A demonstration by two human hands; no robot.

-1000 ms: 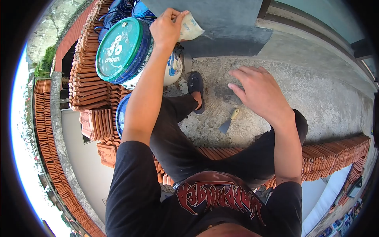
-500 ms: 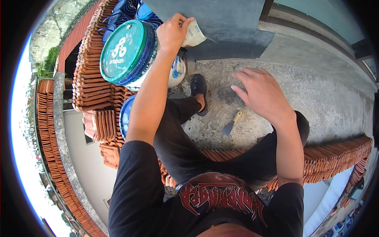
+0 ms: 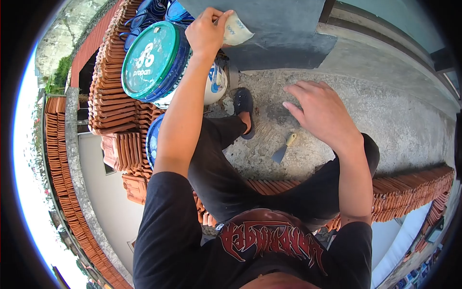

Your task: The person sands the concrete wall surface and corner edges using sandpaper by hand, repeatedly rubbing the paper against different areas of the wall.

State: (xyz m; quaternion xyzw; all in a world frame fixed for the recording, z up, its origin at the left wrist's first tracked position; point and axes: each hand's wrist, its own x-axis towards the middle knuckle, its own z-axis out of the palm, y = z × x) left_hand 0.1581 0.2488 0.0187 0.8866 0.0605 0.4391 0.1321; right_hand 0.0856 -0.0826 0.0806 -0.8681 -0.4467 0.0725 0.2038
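My left hand (image 3: 206, 32) pinches a pale sheet of paper, apparently sandpaper (image 3: 237, 31), with faint print on its back. The sheet lies against the dark grey wall (image 3: 284, 36), beside the buckets. My right hand (image 3: 320, 111) hangs over the concrete floor, its fingers loosely bent and thumb apart, holding nothing. Below it, a putty knife (image 3: 285, 149) with a yellowish handle rests on the floor between my legs.
A paint bucket with a green lid (image 3: 149, 60) stands at left, another white bucket (image 3: 216, 85) behind my left forearm. Stacked roof tiles (image 3: 113, 96) line the left side; more tiles (image 3: 409, 192) run behind my legs. A window frame (image 3: 375, 31) is upper right.
My left hand and the sheet dipped slightly, then rose again along the wall. My right hand has barely moved. The whole view has shifted slightly.
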